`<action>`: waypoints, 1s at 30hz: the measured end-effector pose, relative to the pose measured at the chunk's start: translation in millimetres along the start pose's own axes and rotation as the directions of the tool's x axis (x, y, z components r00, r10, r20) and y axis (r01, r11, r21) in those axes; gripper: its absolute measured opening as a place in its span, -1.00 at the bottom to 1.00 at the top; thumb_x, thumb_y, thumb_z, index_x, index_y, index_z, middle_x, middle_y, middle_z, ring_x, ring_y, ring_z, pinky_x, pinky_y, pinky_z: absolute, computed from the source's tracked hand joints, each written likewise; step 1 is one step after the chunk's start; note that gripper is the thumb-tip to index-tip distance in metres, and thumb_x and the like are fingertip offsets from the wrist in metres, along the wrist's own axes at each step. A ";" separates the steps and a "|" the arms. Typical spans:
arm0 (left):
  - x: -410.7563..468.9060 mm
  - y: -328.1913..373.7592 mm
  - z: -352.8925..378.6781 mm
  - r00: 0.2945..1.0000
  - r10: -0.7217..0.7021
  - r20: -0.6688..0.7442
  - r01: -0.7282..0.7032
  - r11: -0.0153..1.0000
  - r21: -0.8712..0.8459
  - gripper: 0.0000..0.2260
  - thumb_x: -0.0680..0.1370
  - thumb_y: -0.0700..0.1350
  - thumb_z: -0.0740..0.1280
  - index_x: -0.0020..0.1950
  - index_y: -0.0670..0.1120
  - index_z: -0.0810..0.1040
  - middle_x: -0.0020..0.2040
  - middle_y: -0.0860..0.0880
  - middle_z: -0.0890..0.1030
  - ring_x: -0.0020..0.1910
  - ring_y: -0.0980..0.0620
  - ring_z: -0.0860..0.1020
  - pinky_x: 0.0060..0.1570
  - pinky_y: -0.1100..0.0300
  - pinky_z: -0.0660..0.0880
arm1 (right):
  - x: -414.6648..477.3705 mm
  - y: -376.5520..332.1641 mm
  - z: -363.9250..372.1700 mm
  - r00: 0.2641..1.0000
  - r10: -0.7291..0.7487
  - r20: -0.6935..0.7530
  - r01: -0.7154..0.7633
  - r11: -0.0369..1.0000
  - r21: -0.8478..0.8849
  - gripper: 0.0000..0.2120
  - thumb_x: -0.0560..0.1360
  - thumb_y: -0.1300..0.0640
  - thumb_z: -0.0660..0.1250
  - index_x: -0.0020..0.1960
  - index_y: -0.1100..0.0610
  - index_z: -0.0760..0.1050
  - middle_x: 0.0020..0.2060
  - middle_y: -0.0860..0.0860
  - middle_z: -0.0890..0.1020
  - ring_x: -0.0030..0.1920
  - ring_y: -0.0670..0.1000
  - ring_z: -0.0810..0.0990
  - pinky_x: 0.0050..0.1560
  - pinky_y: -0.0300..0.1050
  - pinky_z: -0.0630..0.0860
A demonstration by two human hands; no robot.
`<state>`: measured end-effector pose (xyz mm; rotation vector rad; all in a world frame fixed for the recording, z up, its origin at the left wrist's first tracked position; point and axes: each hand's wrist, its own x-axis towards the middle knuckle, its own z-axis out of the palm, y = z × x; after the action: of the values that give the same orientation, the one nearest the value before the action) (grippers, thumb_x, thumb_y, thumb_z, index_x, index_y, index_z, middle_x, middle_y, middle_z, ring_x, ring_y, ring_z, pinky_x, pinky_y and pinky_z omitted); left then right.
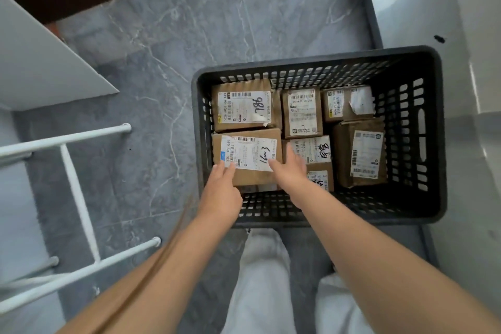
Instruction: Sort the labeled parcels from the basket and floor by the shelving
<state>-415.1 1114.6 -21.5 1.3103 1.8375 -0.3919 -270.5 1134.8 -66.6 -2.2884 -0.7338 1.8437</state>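
Left hand (221, 192) and right hand (290, 173), fingers straight and slightly spread, rest on the near-left cardboard parcel marked "1603" (248, 171). It lies inside the black slotted basket (320, 58) on the grey marbled floor (162, 35). Beyond it sits the parcel marked "786" (244, 106), with further labeled parcels (302, 112) to its right.

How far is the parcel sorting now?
Done: no sorted parcel is visible. In hand: left hand and right hand touch the near-left parcel in the basket. Left: at least five other parcels lie there.
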 end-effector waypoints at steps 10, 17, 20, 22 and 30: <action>-112.9 108.7 -89.5 0.900 0.351 -0.258 -0.347 0.936 0.063 -0.48 0.65 -0.21 0.10 0.61 -0.01 0.07 0.62 0.04 0.01 0.59 0.11 -0.08 0.54 0.15 -0.17 | -142.2 -79.2 -91.5 0.919 -0.356 -0.170 0.304 0.913 -0.271 -0.46 0.65 0.15 0.10 0.60 -0.01 0.05 0.59 -0.07 0.06 0.58 -0.05 -0.14 0.57 0.09 -0.10; -244.6 187.6 -225.2 0.579 0.643 -0.501 -0.514 0.765 0.388 -0.48 0.67 -0.18 0.08 0.62 -0.02 0.02 0.62 0.03 0.00 0.59 0.10 -0.11 0.54 0.14 -0.25 | -302.2 -169.0 -225.7 0.636 -0.704 -0.316 0.578 0.706 -0.409 -0.43 0.63 0.21 0.13 0.59 0.00 0.08 0.58 -0.08 0.10 0.58 -0.04 -0.11 0.56 0.05 -0.10; -323.7 224.5 -271.7 0.432 0.637 -0.638 -0.542 0.749 0.381 -0.49 0.66 -0.17 0.10 0.61 -0.07 0.06 0.61 0.03 0.04 0.59 0.11 -0.09 0.55 0.11 -0.22 | -387.2 -197.9 -276.3 0.450 -0.819 -0.355 0.664 0.573 -0.481 -0.41 0.61 0.18 0.16 0.60 0.00 0.07 0.58 -0.10 0.09 0.58 -0.07 -0.12 0.56 0.02 -0.14; -377.8 250.6 -297.1 0.327 0.634 -0.701 -0.554 0.730 0.401 -0.48 0.66 -0.16 0.12 0.61 -0.08 0.06 0.61 0.02 0.05 0.59 0.10 -0.09 0.57 0.04 -0.18 | -445.9 -216.0 -307.1 0.336 -0.867 -0.369 0.706 0.490 -0.511 -0.41 0.61 0.15 0.16 0.60 0.02 0.06 0.58 -0.09 0.09 0.58 -0.07 -0.11 0.57 0.05 -0.14; -544.2 324.7 -377.8 -0.006 0.612 -0.791 -0.585 0.639 0.499 -0.48 0.68 -0.09 0.07 0.62 -0.05 -0.02 0.63 0.06 -0.04 0.59 0.14 -0.14 0.57 -0.03 -0.16 | -648.3 -274.8 -394.7 -0.058 -0.910 -0.411 0.744 0.235 -0.625 -0.32 0.58 0.15 0.22 0.61 0.11 -0.03 0.59 0.01 0.05 0.59 0.01 -0.08 0.56 0.08 -0.07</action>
<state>-229.2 1151.5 691.5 2.5256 1.7256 1.1559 -72.9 1177.3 714.9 -1.5279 -1.6625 0.1342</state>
